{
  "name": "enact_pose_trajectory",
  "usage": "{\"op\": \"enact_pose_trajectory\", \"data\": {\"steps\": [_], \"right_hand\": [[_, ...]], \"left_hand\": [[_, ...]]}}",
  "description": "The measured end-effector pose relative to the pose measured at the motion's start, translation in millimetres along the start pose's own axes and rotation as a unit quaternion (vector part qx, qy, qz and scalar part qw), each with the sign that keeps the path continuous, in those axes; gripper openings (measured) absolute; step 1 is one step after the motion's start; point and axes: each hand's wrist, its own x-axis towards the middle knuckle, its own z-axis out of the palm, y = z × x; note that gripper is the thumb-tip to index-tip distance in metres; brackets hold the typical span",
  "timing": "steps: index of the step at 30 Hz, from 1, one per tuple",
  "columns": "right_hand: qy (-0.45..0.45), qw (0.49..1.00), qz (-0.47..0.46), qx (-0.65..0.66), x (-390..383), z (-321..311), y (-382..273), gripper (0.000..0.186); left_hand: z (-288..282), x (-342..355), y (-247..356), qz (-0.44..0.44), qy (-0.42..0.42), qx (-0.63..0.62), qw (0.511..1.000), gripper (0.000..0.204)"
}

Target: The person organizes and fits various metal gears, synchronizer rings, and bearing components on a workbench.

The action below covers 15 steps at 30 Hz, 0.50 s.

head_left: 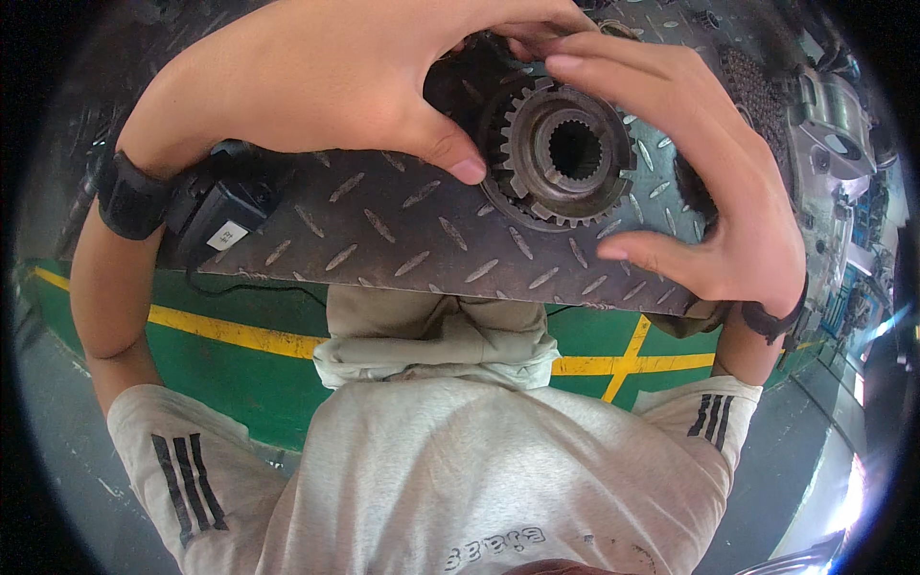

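A dark steel gear hub (575,153) lies on the diamond-plate bench top, its splined bore facing up. Broad square teeth ring its edge. My left hand (335,86) arches over from the left, thumb stretched down to the gear's left rim; its other fingers extend behind the far side and are partly hidden. Around the right side curves my right hand (728,182), thumb and fingers spread wide apart. Its fingertips hover by the gear's far edge, while the thumb stays short of the near rim. Neither hand appears to grip the gear.
A black device (225,206) with a white label and cable sits at the bench's left front edge. At the right stands a silver metal housing (834,129), beside a dark chain-like heap (743,81). Below the bench edge is green floor (240,369) with yellow lines.
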Motion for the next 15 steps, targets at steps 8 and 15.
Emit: {"op": "enact_pose_trajectory", "data": {"steps": [8, 15], "right_hand": [[-0.017, 0.999, -0.034, 0.001, -2.7, 0.0, 3.4, 0.073], [0.006, 0.994, -0.107, 0.01, -10.0, 11.5, 30.7, 0.068]], "left_hand": [[14.6, 9.2, -22.8, 0.046, 0.03, -0.026, 0.998, 0.094], [10.3, 16.7, -10.7, -0.031, 0.005, -0.011, 0.999, 0.09]]}}
